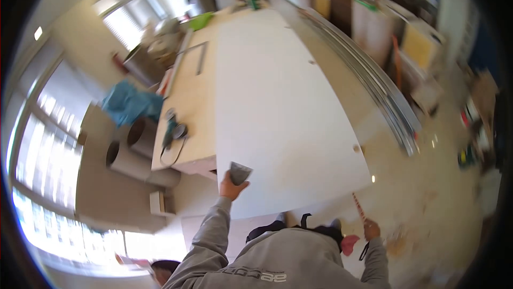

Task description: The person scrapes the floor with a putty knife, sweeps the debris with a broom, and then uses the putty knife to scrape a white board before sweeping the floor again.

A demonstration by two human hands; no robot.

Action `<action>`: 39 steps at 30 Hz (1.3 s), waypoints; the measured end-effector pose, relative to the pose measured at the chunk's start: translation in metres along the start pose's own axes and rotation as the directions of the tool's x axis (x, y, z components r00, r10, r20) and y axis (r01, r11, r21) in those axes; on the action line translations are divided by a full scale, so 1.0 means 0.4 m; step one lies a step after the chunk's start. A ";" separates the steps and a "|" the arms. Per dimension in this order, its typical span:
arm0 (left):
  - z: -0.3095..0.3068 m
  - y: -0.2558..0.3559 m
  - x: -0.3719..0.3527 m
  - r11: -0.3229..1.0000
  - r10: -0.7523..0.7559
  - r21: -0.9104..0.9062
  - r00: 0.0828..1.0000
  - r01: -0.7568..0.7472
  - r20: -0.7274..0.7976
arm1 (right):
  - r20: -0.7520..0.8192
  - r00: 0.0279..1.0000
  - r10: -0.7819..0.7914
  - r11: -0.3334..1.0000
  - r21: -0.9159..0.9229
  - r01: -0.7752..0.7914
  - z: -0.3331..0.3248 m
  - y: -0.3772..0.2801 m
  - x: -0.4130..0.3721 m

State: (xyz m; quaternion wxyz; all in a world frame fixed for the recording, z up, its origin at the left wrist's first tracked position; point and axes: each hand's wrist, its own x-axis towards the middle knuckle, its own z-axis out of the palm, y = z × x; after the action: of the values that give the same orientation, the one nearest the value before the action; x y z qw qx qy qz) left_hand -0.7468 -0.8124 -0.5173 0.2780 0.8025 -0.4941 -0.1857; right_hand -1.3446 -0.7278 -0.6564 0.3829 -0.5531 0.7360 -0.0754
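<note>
Left hand grips grey wedge-shaped piece over white panel; right hand holds red-marked strip aside — presumably for clearance.

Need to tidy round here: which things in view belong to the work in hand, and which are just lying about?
Likely in the work:
grey wedge-shaped piece, in the left hand
red-and-white strip, in the right hand
white panel, laid out ahead

Seemingly just lying about:
blue bundle
metal lengths
large tubes
power tool, unheld; might be needed
</note>
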 end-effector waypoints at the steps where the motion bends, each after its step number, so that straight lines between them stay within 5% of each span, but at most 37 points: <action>1: 0.018 0.032 -0.045 1.000 -0.014 -0.017 1.000 0.014 -0.017 | -0.059 0.981 -0.183 0.982 -0.056 0.180 0.070 0.121 0.112; 2: 0.039 0.059 -0.086 0.999 -0.026 -0.035 0.999 0.026 -0.026 | 0.113 0.990 -0.086 0.966 -0.234 0.111 0.044 0.077 0.179; 3: 0.066 0.062 -0.133 0.998 -0.066 -0.025 0.997 0.065 -0.029 | 0.044 0.991 -0.126 0.952 -0.277 0.133 0.072 0.124 0.252; 4: 0.086 0.069 -0.189 0.992 -0.125 -0.004 0.992 0.125 -0.021 | 0.118 0.989 0.093 0.990 -0.117 -0.080 0.076 0.133 0.313; 8: 0.133 0.037 -0.440 0.946 -0.311 0.074 0.948 0.316 -0.066 | 0.320 0.936 -0.145 0.748 -0.583 0.316 0.033 0.232 0.523; 10: 0.151 0.002 -0.579 0.891 -0.452 0.009 0.888 0.454 -0.087 | 0.372 0.925 0.075 0.750 -0.632 0.193 -0.024 0.272 0.541; 12: 0.180 -0.059 -0.743 0.804 -0.585 0.049 0.803 0.592 -0.110 | 0.592 0.793 0.144 0.398 -0.768 0.502 -0.051 0.359 0.577; 14: 0.186 -0.060 -0.922 0.747 -0.664 -0.020 0.743 0.665 -0.086 | 0.771 0.564 0.296 0.022 -0.595 0.803 -0.077 0.437 0.610; 17: 0.233 -0.105 -1.209 0.573 -0.813 0.113 0.580 0.812 -0.049 | 0.657 0.673 0.339 0.201 -0.749 0.631 -0.156 0.471 0.580; 21: 0.266 -0.057 -1.491 0.268 -0.961 0.259 0.236 0.928 0.147 | 0.536 0.779 0.325 0.385 -0.828 0.409 -0.229 0.477 0.567; 24: 0.237 -0.024 -1.498 0.193 -0.974 0.276 0.149 0.942 0.172 | 0.527 0.810 0.257 0.481 -0.797 0.366 -0.232 0.429 0.516; 31: 0.276 -0.252 -1.304 0.553 -0.833 -0.056 0.553 0.831 -0.019 | 0.611 0.791 0.012 0.579 -0.649 0.493 -0.097 0.126 0.336; 35: 0.202 -0.197 -1.124 0.763 -0.638 -0.216 0.763 0.609 -0.106 | 0.644 0.764 -0.045 0.587 -0.602 0.541 -0.036 0.047 0.239; 39: 0.109 -0.105 -1.153 0.834 -0.541 -0.201 0.834 0.515 -0.108 | 0.670 0.739 -0.069 0.555 -0.590 0.587 0.023 -0.001 0.176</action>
State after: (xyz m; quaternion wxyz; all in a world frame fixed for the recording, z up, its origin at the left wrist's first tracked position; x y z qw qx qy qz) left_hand -0.9471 -0.3954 -0.5668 0.3195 0.8945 -0.2119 -0.2299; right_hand -1.3451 -0.7867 -0.6964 0.2877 -0.7906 0.4170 0.3439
